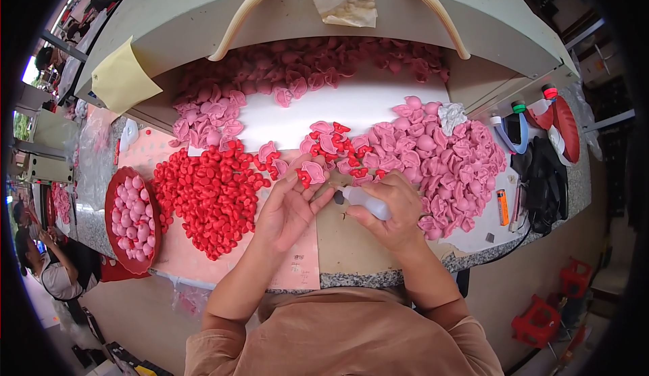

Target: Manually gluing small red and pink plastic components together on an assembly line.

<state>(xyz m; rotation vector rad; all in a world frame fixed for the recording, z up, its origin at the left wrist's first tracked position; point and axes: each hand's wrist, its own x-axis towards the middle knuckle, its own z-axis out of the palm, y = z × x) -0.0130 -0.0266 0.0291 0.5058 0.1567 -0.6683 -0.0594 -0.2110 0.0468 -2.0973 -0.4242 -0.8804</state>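
Observation:
My left hand (282, 217) is turned palm up, its fingertips closed on a small pink ruffled piece (314, 171) with a red bow-shaped part at its side. Just to the right, my right hand (399, 215) grips a translucent white squeeze bottle (367, 203). The bottle's narrow nozzle tilts toward the left fingers; whether it touches the piece I cannot tell. Beyond my hands lies a cluster of pink pieces with red parts (328, 143). A heap of glossy red bow-shaped parts (215, 200) spreads on the left, and a large heap of pink ruffled pieces (461, 173) on the right.
A grey hood (433, 14) arches over the far bench, with more pink pieces (270, 72) under it. A red basin of pink balls (150, 251) stands at left. Right are an orange box (502, 207), a black bundle (543, 186) and capped bottles. Another person (57, 274) is far left.

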